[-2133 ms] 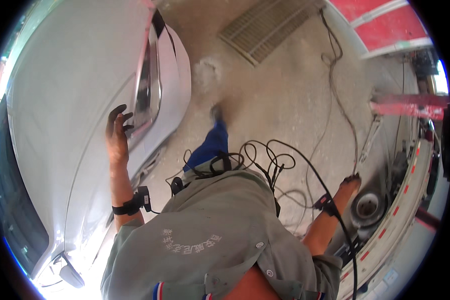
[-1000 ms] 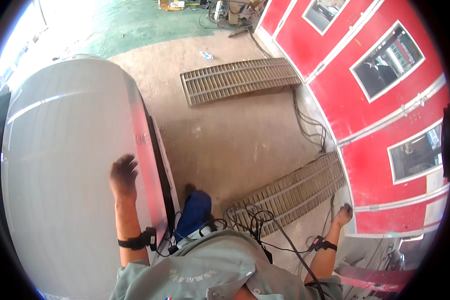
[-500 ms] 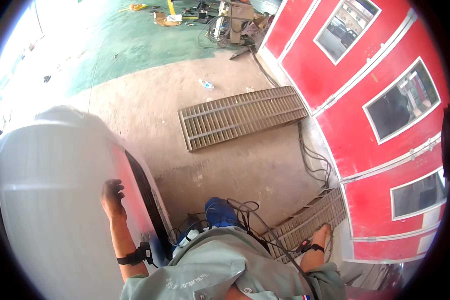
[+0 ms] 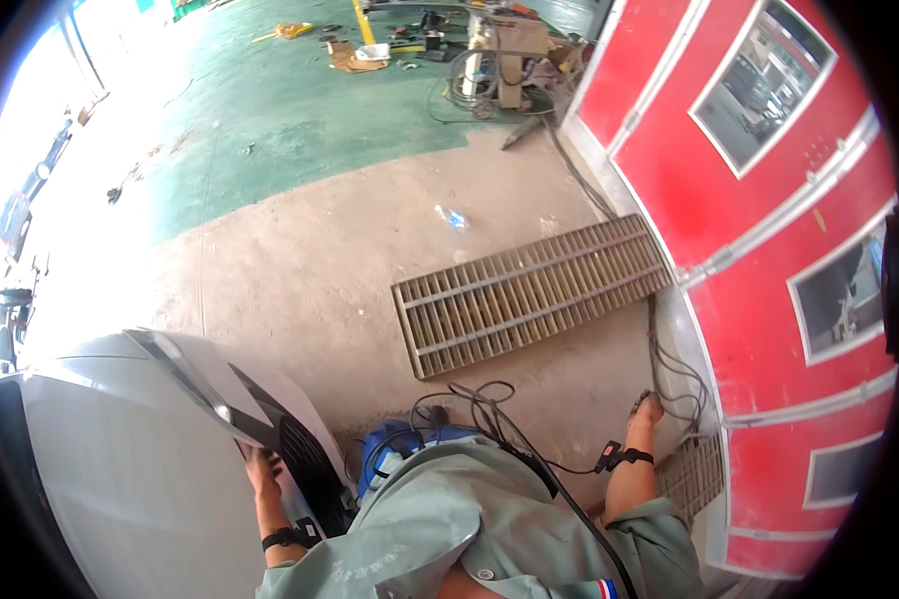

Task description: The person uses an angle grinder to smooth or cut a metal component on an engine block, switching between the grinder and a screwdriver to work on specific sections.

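A silver-grey car (image 4: 140,469) with a black grille (image 4: 310,464) stands at my left. At the front edge of its hood (image 4: 190,429) is my left hand (image 4: 263,469), its fingers curled in against that edge and partly hidden by it. My right hand (image 4: 646,407) hangs out to the right, over the floor near some dark cables (image 4: 674,384). It holds nothing that I can see, and its darkened fingers are loosely apart. Each wrist wears a black strap with a small device. A black cable (image 4: 559,479) runs across my body.
A slatted metal ramp (image 4: 529,295) lies on the floor ahead, and another grating (image 4: 694,474) lies at right. Red panels (image 4: 759,329) with windows form the right wall. A crumpled plastic bottle (image 4: 451,217) lies beyond the ramp. Clutter and cardboard (image 4: 358,58) are farther back.
My left hand has moved from over the hood's top to its front edge. My right hand has swung forward. The view has shifted, with the car lower and the ramp farther right.
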### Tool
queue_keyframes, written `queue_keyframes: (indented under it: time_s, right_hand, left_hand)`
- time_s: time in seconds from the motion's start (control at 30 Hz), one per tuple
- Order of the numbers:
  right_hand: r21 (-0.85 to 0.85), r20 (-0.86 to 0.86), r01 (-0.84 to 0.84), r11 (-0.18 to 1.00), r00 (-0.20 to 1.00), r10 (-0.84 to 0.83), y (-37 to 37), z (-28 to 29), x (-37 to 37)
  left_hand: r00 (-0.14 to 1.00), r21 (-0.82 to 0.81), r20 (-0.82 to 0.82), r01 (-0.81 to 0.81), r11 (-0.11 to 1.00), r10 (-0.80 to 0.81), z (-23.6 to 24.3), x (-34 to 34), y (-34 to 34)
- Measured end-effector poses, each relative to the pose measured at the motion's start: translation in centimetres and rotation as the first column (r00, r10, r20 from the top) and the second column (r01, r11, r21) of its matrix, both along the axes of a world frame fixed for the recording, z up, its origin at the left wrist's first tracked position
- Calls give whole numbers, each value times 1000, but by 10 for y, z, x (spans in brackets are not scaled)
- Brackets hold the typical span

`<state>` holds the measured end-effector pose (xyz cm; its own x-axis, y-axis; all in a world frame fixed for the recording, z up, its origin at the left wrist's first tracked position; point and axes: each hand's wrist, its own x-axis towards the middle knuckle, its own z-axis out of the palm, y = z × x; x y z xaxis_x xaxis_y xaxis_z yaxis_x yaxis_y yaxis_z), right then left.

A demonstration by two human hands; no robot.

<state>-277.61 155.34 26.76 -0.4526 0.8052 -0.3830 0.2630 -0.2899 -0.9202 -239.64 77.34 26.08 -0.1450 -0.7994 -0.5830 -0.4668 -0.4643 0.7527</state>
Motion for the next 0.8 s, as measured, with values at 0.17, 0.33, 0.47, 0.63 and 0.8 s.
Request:
queue_keyframes:
  time_s: [0.17, 0.33, 0.47, 0.63, 0.8]
  right_hand:
    - [117, 133, -300, 947, 950, 284, -103, 46, -141]
    - [286, 260, -381, 879, 914, 312, -176, 22, -214]
    - [229, 344, -294, 928, 916, 205, -218, -25, -233]
    - [269, 523, -161, 949, 853, -4, -210, -49, -264]
    - [237, 339, 46, 970, 932, -127, -254, -17, -288]
  left_hand:
    - [952, 245, 304, -48, 968, -29, -84, 3, 0]
    - [893, 454, 435, -107, 885, -115, -119, -65, -32]
    - [870, 482, 459, -72, 873, -182, -139, -163, -133]
    - [840, 375, 410, 200, 905, -356, -124, -368, -298]
    - [884, 73, 142, 440, 895, -446, -44, -609, -396]
